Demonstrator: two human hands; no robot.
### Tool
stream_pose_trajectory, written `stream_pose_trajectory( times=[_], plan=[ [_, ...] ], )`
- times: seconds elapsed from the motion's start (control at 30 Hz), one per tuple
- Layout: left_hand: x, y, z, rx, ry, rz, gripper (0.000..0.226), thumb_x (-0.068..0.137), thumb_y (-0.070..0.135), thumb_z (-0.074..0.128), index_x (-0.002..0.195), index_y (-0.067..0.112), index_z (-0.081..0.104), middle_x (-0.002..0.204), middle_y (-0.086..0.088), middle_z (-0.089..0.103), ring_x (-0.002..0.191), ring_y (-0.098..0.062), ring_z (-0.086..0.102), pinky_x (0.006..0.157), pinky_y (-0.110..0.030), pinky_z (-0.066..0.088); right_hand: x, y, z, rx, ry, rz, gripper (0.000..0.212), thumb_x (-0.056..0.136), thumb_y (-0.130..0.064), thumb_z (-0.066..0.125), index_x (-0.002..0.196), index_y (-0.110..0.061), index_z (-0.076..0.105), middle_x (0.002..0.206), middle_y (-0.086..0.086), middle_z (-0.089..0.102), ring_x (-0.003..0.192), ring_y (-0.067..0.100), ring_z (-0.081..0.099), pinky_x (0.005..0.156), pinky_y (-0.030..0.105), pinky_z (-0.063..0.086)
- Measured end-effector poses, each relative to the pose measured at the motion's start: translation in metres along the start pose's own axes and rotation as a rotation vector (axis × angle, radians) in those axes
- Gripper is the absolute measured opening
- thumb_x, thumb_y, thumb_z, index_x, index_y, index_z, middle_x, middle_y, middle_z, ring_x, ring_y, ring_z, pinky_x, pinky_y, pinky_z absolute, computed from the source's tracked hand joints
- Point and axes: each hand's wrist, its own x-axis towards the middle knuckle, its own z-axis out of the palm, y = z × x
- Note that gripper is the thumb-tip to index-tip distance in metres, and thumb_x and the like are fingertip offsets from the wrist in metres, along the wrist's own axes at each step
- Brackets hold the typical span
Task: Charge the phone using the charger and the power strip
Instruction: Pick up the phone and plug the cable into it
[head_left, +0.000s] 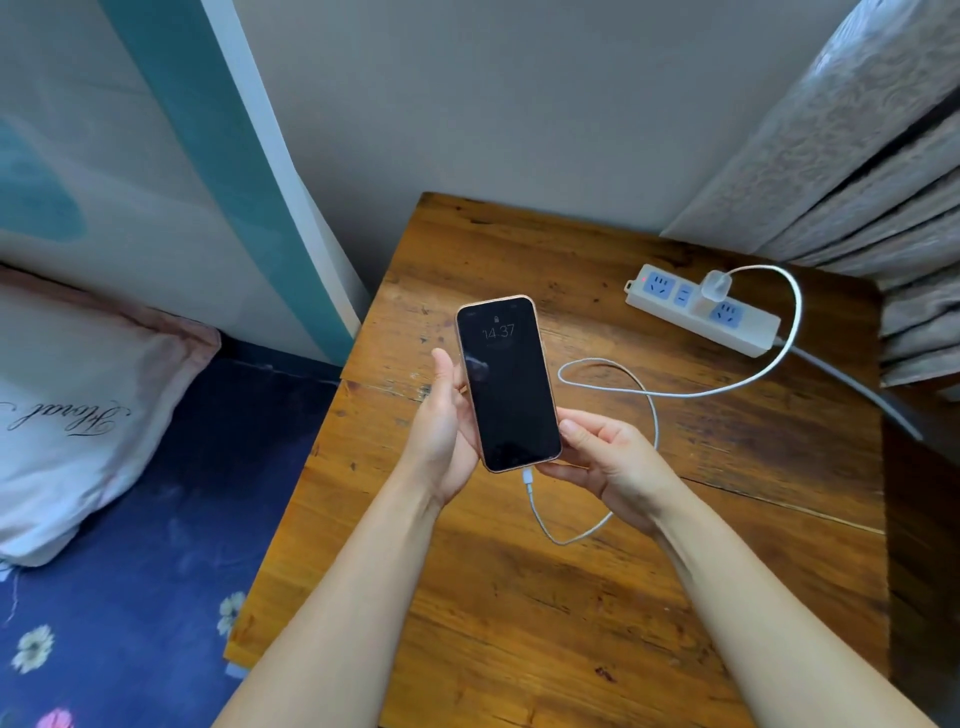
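The left hand's fingers (451, 371) clasp the left edge of the phone (506, 382), thumb along the side, while the right hand (605, 457) cups its lower right corner, thumb pressed to the edge. The phone is held above the desk (519, 597) at the centre of the frame, screen up and showing a lock screen with the time. The white cable's plug (528, 476) sits in the bottom port.

The step in hand looks like confirming the connection and laying the phone down. That is best done by lowering it flat, with the cable (727, 387) kept slack so the plug is not levered.

The cable loops right to the charger (716, 287) seated in the white power strip (701, 312) at the upper right. The desk is worn brown wood. A grey curtain (857, 156) hangs behind, and a bed with a pillow (78, 405) lies at the left.
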Motion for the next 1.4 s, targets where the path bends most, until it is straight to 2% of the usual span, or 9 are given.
stream_pose_trajectory(
  times=[0.07, 0.23, 0.5, 1.0, 1.17, 1.27, 1.33, 1.4],
  plan=[
    [0.004, 0.003, -0.001, -0.008, 0.022, -0.027, 0.063, 0.095, 0.054, 0.02, 0.125, 0.011, 0.056, 0.118, -0.015, 0.068, 0.11, -0.027, 0.064, 0.082, -0.04, 0.057, 0.0, 0.003, 0.001, 0.026, 0.0, -0.001, 0.028, 0.083, -0.026, 0.059, 0.107, -0.02, 0.073, 0.101, 0.003, 0.076, 0.094, 0.015, 0.07, 0.075, 0.026, 0.057],
    [0.009, 0.005, -0.004, 0.013, 0.032, -0.027, 0.047, 0.099, 0.042, 0.029, 0.111, 0.015, 0.065, 0.113, -0.013, 0.071, 0.107, -0.027, 0.066, 0.083, -0.043, 0.057, 0.002, 0.004, 0.002, 0.048, -0.007, -0.001, 0.028, 0.082, -0.026, 0.061, 0.106, -0.02, 0.073, 0.104, 0.004, 0.075, 0.097, 0.016, 0.07, 0.075, 0.027, 0.058],
    [0.01, 0.002, -0.01, -0.007, 0.015, -0.03, 0.047, 0.098, 0.042, 0.031, 0.119, 0.014, 0.062, 0.121, -0.014, 0.066, 0.114, -0.028, 0.061, 0.094, -0.049, 0.049, 0.003, 0.002, 0.002, 0.032, 0.014, 0.014, 0.029, 0.082, -0.025, 0.061, 0.108, -0.017, 0.071, 0.106, 0.007, 0.075, 0.097, 0.018, 0.069, 0.076, 0.028, 0.059],
    [0.021, 0.004, -0.016, -0.017, 0.043, -0.042, 0.047, 0.098, 0.042, 0.03, 0.128, 0.015, 0.054, 0.126, -0.014, 0.063, 0.116, -0.027, 0.06, 0.092, -0.048, 0.051, 0.014, -0.001, 0.005, 0.024, 0.026, 0.029, 0.031, 0.082, -0.025, 0.061, 0.11, -0.016, 0.069, 0.109, 0.01, 0.074, 0.103, 0.022, 0.068, 0.078, 0.03, 0.059],
    [0.037, 0.014, -0.032, -0.014, 0.063, -0.016, 0.045, 0.099, 0.037, 0.032, 0.132, 0.012, 0.05, 0.127, -0.015, 0.062, 0.117, -0.028, 0.059, 0.096, -0.049, 0.049, 0.033, 0.002, 0.009, -0.042, 0.076, 0.05, 0.021, 0.09, -0.019, 0.056, 0.104, -0.022, 0.071, 0.105, 0.005, 0.075, 0.1, 0.019, 0.069, 0.073, 0.026, 0.059],
    [0.056, 0.033, -0.05, 0.014, 0.133, -0.004, 0.043, 0.099, 0.038, 0.034, 0.128, 0.011, 0.052, 0.124, -0.012, 0.063, 0.113, -0.024, 0.061, 0.085, -0.038, 0.056, 0.05, 0.005, 0.011, -0.128, 0.127, 0.099, 0.024, 0.096, -0.015, 0.049, 0.109, -0.023, 0.067, 0.105, 0.004, 0.074, 0.097, 0.015, 0.07, 0.07, 0.024, 0.058],
    [0.074, 0.051, -0.066, 0.033, 0.177, -0.028, 0.042, 0.099, 0.039, 0.033, 0.123, 0.01, 0.054, 0.125, -0.011, 0.061, 0.114, -0.023, 0.06, 0.081, -0.036, 0.058, 0.07, 0.005, 0.016, -0.21, 0.159, 0.136, 0.025, 0.097, -0.015, 0.048, 0.113, -0.022, 0.066, 0.101, 0.0, 0.074, 0.088, 0.009, 0.069, 0.063, 0.021, 0.056],
    [0.093, 0.065, -0.079, 0.104, 0.208, -0.061, 0.044, 0.099, 0.039, 0.032, 0.121, 0.009, 0.055, 0.127, -0.011, 0.059, 0.118, -0.025, 0.056, 0.089, -0.04, 0.054, 0.09, 0.004, 0.021, -0.29, 0.193, 0.163, 0.028, 0.097, -0.015, 0.047, 0.119, -0.019, 0.064, 0.102, 0.002, 0.073, 0.085, 0.01, 0.065, 0.059, 0.02, 0.051]
  ],
)
